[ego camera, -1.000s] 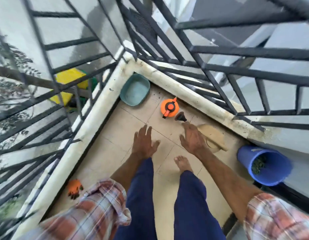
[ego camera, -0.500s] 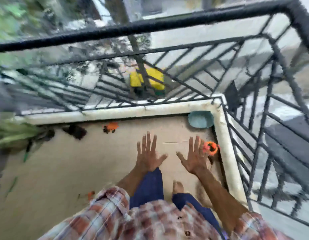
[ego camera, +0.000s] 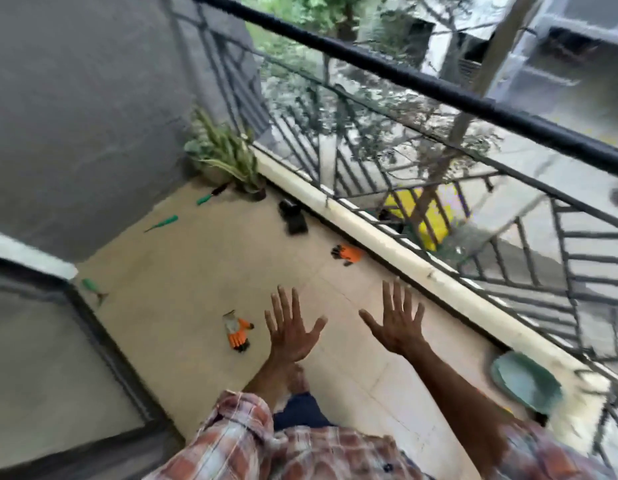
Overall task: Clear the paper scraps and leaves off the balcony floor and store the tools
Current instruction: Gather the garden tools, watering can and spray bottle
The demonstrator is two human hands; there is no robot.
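Teal basin [ego camera: 525, 384] is smeared by blur beside the kerb [ego camera: 387, 244]; left hand [ego camera: 293, 336] and right hand [ego camera: 397, 327] spread, empty.

The glove [ego camera: 237, 332] is orange-black, the tool handle [ego camera: 168, 220] green, the basin [ego camera: 524, 381] teal.

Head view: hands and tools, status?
Left hand, right hand open, empty. Green-handled tool, nearest orange glove lie on floor. Nothing blocks them.

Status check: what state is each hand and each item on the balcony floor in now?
left hand: open, fingers spread, empty.
right hand: open, fingers spread, empty.
near orange glove: on floor, untouched.
far orange glove: on floor by curb.
green-handled tools: loose on floor.
potted plant: upright in corner.
teal basin: by curb.
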